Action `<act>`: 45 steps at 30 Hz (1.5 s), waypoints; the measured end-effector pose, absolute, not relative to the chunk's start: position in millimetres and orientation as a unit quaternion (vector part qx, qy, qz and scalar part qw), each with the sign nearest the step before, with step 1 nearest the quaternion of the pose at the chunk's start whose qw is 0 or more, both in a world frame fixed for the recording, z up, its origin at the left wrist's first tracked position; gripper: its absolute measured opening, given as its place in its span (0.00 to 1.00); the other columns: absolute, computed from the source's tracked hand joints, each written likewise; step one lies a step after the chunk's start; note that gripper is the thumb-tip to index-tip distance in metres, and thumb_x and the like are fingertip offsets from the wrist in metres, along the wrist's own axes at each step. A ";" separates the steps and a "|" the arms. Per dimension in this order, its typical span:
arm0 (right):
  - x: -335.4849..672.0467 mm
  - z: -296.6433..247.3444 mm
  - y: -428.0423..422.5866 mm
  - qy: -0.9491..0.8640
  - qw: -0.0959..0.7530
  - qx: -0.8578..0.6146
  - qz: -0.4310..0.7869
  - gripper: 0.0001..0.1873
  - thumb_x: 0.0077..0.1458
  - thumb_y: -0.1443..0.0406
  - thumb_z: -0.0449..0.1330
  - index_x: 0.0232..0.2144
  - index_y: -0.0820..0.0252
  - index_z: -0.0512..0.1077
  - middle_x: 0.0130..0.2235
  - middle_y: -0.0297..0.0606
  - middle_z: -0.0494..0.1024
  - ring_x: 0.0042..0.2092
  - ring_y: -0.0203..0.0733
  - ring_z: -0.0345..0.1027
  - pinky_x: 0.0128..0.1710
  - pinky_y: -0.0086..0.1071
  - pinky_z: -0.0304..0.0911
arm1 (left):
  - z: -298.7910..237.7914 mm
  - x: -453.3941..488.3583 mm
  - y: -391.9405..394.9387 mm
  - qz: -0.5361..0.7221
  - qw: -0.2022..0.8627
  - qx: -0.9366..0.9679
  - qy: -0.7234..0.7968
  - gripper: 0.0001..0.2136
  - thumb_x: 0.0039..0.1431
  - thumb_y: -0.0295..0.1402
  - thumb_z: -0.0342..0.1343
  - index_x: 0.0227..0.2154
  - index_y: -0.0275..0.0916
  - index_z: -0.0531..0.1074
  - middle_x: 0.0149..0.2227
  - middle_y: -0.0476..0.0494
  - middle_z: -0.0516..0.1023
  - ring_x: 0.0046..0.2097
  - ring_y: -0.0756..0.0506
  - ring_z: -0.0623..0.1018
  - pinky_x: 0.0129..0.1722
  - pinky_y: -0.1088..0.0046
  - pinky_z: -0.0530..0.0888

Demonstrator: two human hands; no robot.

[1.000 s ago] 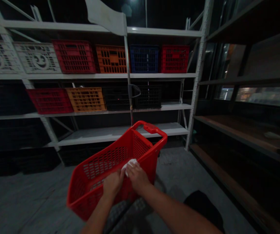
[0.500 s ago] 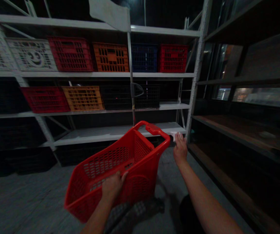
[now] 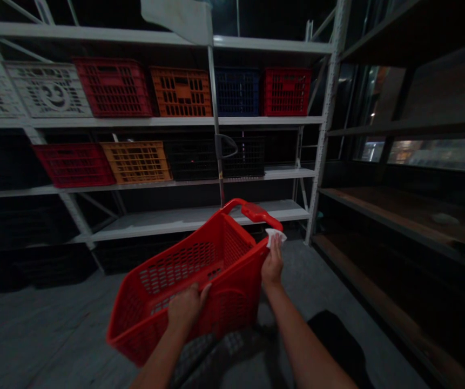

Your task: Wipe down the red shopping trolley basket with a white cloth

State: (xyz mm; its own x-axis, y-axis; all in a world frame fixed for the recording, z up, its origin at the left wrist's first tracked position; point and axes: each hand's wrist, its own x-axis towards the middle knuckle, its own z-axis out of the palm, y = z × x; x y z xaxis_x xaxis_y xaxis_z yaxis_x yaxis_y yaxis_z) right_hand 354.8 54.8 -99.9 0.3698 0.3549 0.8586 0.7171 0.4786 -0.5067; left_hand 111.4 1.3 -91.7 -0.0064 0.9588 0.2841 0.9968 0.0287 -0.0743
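Observation:
A red plastic shopping cart [image 3: 232,302] stands at an angle in front of me, its handle [image 3: 256,212] toward the far right. My left hand [image 3: 186,305] grips the near side rim, fingers over the edge and thumb along it. At the corner below the handle, my right hand [image 3: 273,265] presses a white cloth or tissue [image 3: 275,236] against the cart's frame. The fingers of that hand are partly hidden by the cloth. Inside the basket, the mesh floor and walls show no goods.
Behind the cart is a grey metal rack [image 3: 183,221] with red [image 3: 113,89], orange [image 3: 181,93], white [image 3: 52,89], blue [image 3: 238,93] and black crates. A pole [image 3: 214,92] rises before it. Dark wooden shelves [image 3: 398,210] line the right side; concrete floor [image 3: 46,329] lies around.
My right hand has moved left with the white cloth, from beside the handle onto the cart's corner. My left hand stays on the rim. The view has shifted slightly.

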 end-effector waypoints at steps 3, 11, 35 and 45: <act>343.0 -97.7 56.7 -0.513 0.677 -0.519 -0.099 0.27 0.60 0.71 0.33 0.61 0.63 0.45 0.63 0.45 0.47 0.64 0.43 0.36 0.60 0.50 0.44 | -91.7 111.6 2.6 -0.075 0.124 -0.691 -0.708 0.29 0.58 0.51 0.28 0.34 0.36 0.71 0.29 0.35 0.78 0.33 0.38 0.78 0.28 0.67 0.69; 299.4 -128.3 41.4 -0.548 0.655 -0.518 -0.050 0.27 0.62 0.66 0.35 0.62 0.66 0.38 0.64 0.47 0.40 0.64 0.46 0.31 0.59 0.51 0.42 | -94.2 102.1 7.3 -0.075 0.122 -0.696 -0.704 0.28 0.58 0.52 0.29 0.33 0.39 0.70 0.28 0.37 0.78 0.32 0.38 0.78 0.28 0.67 0.68; 316.6 -19.1 18.8 -0.820 0.202 -0.495 -0.202 0.10 0.57 0.68 0.48 0.30 0.62 0.69 0.29 0.41 0.74 0.34 0.43 0.66 0.39 0.38 0.56 | -58.2 141.4 13.6 -0.199 0.071 -0.757 -0.618 0.25 0.61 0.44 0.29 0.35 0.39 0.71 0.34 0.41 0.77 0.38 0.45 0.75 0.39 0.69 0.66; 316.3 -2.6 -15.2 -0.889 0.154 -0.371 -0.221 0.08 0.56 0.69 0.48 0.37 0.63 0.65 0.35 0.43 0.72 0.37 0.44 0.64 0.36 0.36 0.54 | -66.3 121.6 20.0 -0.170 0.080 -0.700 -0.688 0.28 0.61 0.42 0.28 0.32 0.35 0.74 0.32 0.31 0.78 0.34 0.39 0.76 0.30 0.67 0.66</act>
State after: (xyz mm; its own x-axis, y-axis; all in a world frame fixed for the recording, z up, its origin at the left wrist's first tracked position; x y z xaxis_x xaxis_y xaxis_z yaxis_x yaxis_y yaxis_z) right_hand 316.3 -15.2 -2.6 -0.6783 0.5909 0.4368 0.7267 0.6277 0.2793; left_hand 121.6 20.0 -66.3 -0.0058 0.9372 0.3489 0.9918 -0.0392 0.1217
